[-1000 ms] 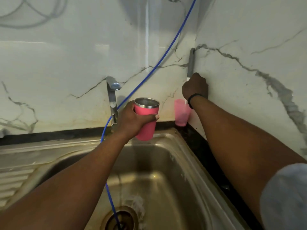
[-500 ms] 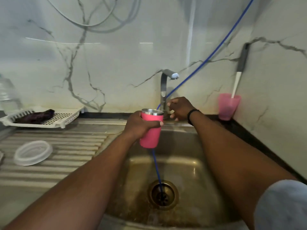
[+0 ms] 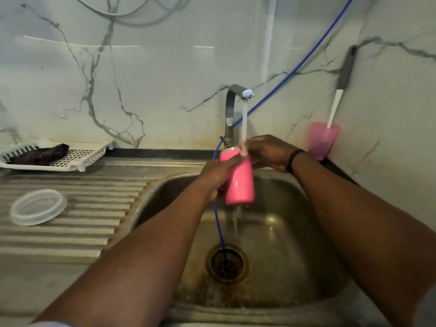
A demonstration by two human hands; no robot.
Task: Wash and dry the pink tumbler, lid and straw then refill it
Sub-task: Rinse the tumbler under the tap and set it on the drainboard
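Observation:
My left hand grips the pink tumbler from the left and holds it tilted over the sink. Its steel rim points up and away, under the tap. Water runs from the tap onto the rim and drips off the tumbler's base into the basin. My right hand cups the tumbler's upper right side, with its fingertips in the stream. A clear round lid lies on the ribbed drainboard to the left. No straw shows.
A blue hose drops from the upper right, behind the tumbler, into the drain. A pink plastic cup with a grey-handled brush stands in the right corner. A white rack with a dark cloth sits at back left.
My right hand left the brush in the corner cup, went to the tap, and now sits on the tumbler. Water now runs. The tumbler has tilted under the stream.

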